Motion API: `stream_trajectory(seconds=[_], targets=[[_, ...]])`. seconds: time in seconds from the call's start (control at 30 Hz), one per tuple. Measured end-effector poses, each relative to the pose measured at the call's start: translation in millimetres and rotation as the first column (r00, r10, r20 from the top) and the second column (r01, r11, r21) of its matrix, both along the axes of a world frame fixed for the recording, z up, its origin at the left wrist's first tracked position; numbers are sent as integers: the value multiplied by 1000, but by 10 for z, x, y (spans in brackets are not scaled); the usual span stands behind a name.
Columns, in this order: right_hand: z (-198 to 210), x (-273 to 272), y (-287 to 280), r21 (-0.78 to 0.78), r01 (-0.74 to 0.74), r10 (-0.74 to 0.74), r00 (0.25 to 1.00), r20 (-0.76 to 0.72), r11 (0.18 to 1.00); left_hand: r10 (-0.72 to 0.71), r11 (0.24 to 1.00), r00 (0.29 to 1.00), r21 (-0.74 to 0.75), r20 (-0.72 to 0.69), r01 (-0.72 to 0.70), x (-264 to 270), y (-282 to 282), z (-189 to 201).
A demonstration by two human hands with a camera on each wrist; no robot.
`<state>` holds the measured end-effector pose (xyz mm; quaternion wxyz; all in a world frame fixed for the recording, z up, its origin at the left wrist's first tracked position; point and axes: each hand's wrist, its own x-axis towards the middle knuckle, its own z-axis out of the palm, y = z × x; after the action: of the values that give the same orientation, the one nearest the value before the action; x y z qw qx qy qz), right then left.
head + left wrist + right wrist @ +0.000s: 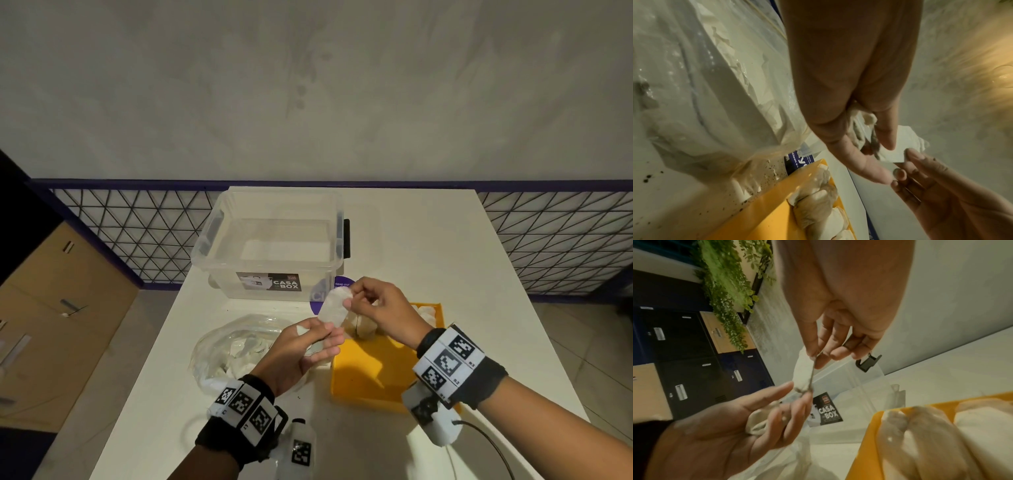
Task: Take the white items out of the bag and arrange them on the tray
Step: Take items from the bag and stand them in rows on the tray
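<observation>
Both hands hold one white item [334,306] upright above the worktop, right hand [378,310] fingers pinching its top, left hand [305,349] its bottom, the yellow tray [363,373] just right of it.

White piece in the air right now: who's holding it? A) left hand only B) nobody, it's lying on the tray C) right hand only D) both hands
D: the right hand pinches the top end of the white piece and the left hand holds its lower end, above the table between the clear bag and the yellow tray.
</observation>
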<state>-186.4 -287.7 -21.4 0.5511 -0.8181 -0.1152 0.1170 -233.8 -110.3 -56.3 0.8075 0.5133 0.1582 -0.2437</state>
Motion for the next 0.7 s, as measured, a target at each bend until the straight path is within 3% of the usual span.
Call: stream_trajectory(seconds=[0.07,0.17,0.23,0.3,0.43,0.6,0.7], targets=[[-22,91,-119,-51,67,-64,995,71,996,25,1000,999,-13,-21,-25,7,2,-14],[-105,224,-388,-351,139,-56,970,235,926,72,995,994,-63,-83,-77,34,6,-45],[-207,266,-543,-554,130,-9,976,216,822,61,993,991,-95,-119,-72,44,12,-58],[-345,272,-626,-672,64,8,995,103,738,53,991,988,-113,-147,-70,59,15,-78],[-569,246,-618,-744,-45,27,999,-37,666,128,983,968,-105,-215,-154,100,-5,-122],[-723,273,-492,-886,-16,126,991,48,463,107,981,975,-136,-196,-135,85,-5,-51],[-777,296,-470,-913,29,145,985,95,406,83,983,976,-146,-199,-114,75,12,-31]])
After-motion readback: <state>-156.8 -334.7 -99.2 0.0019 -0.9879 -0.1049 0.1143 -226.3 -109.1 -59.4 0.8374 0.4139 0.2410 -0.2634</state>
